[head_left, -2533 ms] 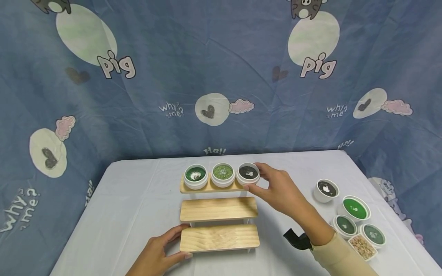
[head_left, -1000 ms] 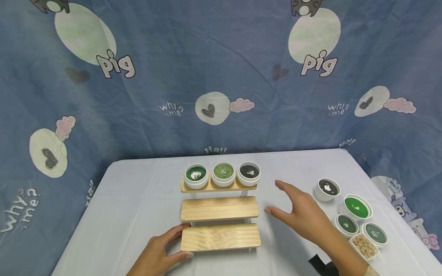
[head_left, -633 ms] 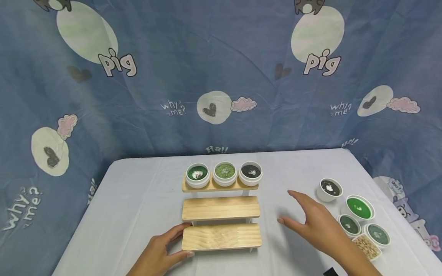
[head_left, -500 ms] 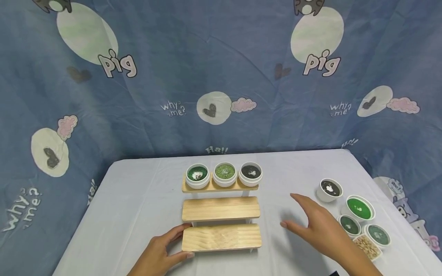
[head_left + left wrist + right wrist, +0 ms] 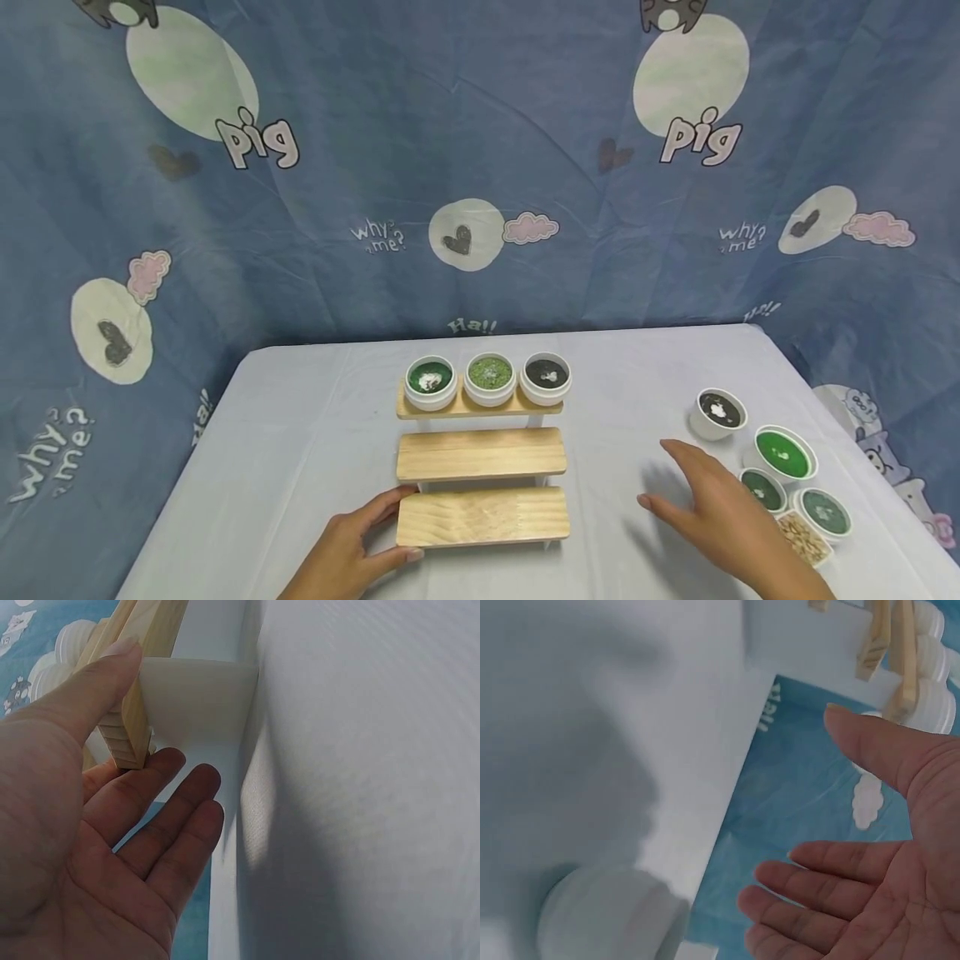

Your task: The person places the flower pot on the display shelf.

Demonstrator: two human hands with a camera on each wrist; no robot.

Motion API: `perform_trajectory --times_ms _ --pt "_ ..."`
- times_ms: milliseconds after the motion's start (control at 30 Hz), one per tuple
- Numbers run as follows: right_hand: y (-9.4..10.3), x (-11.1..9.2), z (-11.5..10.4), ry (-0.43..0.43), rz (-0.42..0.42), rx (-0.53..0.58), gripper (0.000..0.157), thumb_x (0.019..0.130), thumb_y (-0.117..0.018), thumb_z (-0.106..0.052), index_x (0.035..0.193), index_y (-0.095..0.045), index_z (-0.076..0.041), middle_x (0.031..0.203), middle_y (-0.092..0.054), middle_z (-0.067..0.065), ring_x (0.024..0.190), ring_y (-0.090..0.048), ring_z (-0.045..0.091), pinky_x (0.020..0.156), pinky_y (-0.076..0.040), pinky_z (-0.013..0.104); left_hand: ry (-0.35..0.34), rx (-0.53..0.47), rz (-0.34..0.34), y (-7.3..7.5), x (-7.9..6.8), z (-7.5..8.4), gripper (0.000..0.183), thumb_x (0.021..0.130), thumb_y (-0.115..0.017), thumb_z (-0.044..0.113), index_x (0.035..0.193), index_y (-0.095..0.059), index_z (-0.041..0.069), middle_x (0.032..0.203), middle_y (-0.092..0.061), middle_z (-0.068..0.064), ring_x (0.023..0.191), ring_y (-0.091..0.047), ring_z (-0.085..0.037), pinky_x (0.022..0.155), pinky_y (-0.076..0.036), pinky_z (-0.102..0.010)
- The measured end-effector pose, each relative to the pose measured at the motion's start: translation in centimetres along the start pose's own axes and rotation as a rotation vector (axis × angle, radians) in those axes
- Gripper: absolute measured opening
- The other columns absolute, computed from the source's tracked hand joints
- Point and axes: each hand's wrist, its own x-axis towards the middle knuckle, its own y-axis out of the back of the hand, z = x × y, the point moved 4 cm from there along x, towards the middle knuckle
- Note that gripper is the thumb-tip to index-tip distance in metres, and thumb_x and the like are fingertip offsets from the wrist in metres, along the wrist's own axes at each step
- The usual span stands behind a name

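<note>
A three-step wooden display stand (image 5: 482, 517) with white supports stands mid-table. My left hand (image 5: 345, 546) grips the left end of its lowest board, thumb at the front edge and index finger behind. In the left wrist view, the thumb overlaps the board end (image 5: 127, 742) and the other fingers extend past it. Three small white bowls line the top step: dark green with white (image 5: 430, 381), speckled green (image 5: 489, 377) and blackish (image 5: 546, 374). My right hand (image 5: 727, 521) hovers over the cloth with thumb and fingers spread, holding nothing, left of the other bowls.
Right of the stand sit a dark-filled bowl (image 5: 717, 414), a bright green one (image 5: 783, 455) and two dull green ones (image 5: 825, 512), (image 5: 761, 490). A square dish of pale nut-like pieces (image 5: 804, 537) is partly behind my right hand. A blue printed curtain (image 5: 480, 125) hangs behind.
My right hand has let go of the blackish bowl on the top step and moved right and toward me, near the other bowls. My left hand keeps its place on the stand.
</note>
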Motion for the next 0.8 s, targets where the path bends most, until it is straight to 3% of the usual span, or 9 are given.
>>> perform_trajectory --times_ms 267,567,800 --pt "-0.5 -1.0 1.9 -0.091 -0.067 -0.011 0.074 0.088 -0.085 -0.043 0.137 -0.060 0.007 0.132 -0.065 0.026 0.121 -0.061 0.047 0.096 -0.051 0.063 0.084 0.022 -0.033 0.0 -0.2 0.0 0.072 0.085 -0.085 0.047 0.142 -0.062 0.009 0.138 -0.067 -0.009 0.123 -0.066 -0.021 0.100 -0.056 -0.034" --pt "-0.5 -1.2 3.3 -0.123 -0.081 -0.072 0.074 0.088 -0.085 -0.041 0.135 -0.059 0.011 0.132 -0.064 0.029 0.123 -0.059 0.050 0.099 -0.049 0.065 0.002 0.046 0.006 -0.1 0.0 0.1 0.067 0.085 -0.086 0.043 0.140 -0.063 0.011 0.136 -0.070 -0.007 0.121 -0.067 -0.020 0.099 -0.057 -0.033" --pt "-0.7 -1.3 4.1 -0.173 -0.141 -0.096 0.074 0.086 -0.086 -0.039 0.133 -0.059 0.013 0.131 -0.062 0.032 0.123 -0.057 0.053 0.099 -0.048 0.066 -0.001 0.035 0.011 -0.1 0.1 0.0 0.067 0.086 -0.086 0.043 0.140 -0.063 0.011 0.136 -0.069 -0.007 0.122 -0.067 -0.021 0.100 -0.056 -0.032"
